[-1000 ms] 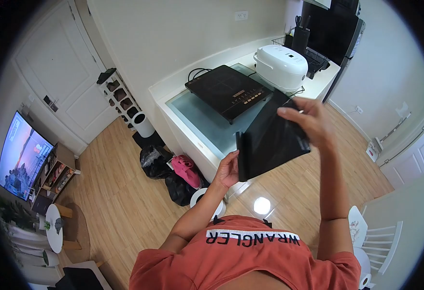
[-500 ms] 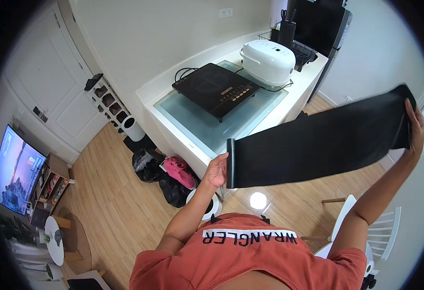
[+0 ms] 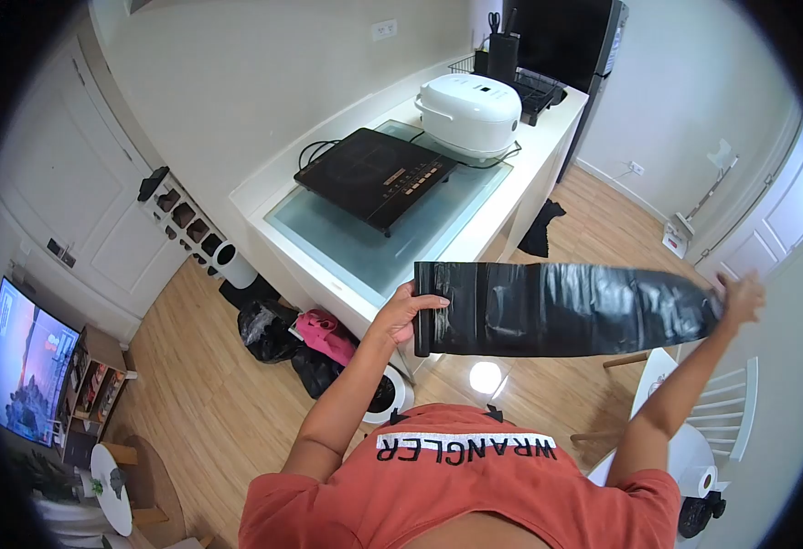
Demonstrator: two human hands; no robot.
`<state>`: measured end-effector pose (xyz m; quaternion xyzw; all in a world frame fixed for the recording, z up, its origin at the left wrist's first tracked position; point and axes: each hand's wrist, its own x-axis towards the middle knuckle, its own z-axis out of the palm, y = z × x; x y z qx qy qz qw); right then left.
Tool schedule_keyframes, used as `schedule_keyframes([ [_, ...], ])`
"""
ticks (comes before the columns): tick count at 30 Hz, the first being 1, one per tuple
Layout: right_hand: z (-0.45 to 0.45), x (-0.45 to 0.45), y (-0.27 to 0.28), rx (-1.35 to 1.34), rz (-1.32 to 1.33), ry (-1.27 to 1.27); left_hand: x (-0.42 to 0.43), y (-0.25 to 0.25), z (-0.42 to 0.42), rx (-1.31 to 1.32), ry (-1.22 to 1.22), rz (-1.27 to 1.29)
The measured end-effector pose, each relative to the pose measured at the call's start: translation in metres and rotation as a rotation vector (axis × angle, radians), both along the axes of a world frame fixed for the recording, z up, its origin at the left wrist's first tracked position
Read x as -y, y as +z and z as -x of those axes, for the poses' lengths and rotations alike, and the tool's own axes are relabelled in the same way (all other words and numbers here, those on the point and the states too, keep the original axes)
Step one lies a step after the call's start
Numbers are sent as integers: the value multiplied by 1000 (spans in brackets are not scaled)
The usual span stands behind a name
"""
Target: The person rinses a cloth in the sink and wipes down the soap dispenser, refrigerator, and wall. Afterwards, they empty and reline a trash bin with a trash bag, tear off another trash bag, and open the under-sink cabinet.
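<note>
A long strip of black plastic film point(image 3: 566, 309) stretches sideways in front of my body, its rolled end upright at the left. My left hand point(image 3: 403, 313) is closed round that roll, with the thumb over the film. At the strip's right end is my right hand point(image 3: 738, 300), blurred by motion, its fingers partly spread beside the film's edge; whether it grips the film I cannot tell. Beyond the strip, a black induction cooktop point(image 3: 376, 177) rests on the glass-topped counter point(image 3: 328, 240).
A white rice cooker point(image 3: 468, 114) stands behind the cooktop, near a black knife block point(image 3: 502, 57). Bags, one pink point(image 3: 326, 337), lie on the floor against the counter. A white chair point(image 3: 726, 403) and a round table are at the right.
The black film was pulled out rightward from the roll, then its right end came lower and nearer. My left hand stays on the roll, its thumb now over the film. The view has shifted right.
</note>
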<state>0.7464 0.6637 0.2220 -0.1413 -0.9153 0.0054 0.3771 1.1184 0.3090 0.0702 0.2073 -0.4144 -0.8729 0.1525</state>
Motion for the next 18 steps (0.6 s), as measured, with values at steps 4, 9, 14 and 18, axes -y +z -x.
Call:
schedule_keyframes([
  [4,-74,122,-53,159,436,1587,-16,21,19,15,-130,255],
  [9,-161,211,-97,1353,861,1948,-27,41,32,41,-223,419],
  [14,-152,206,-102,1164,971,1760,-17,39,52,-38,42,491],
  [18,-133,199,-117,990,1041,1731,-9,6,105,64,221,806],
])
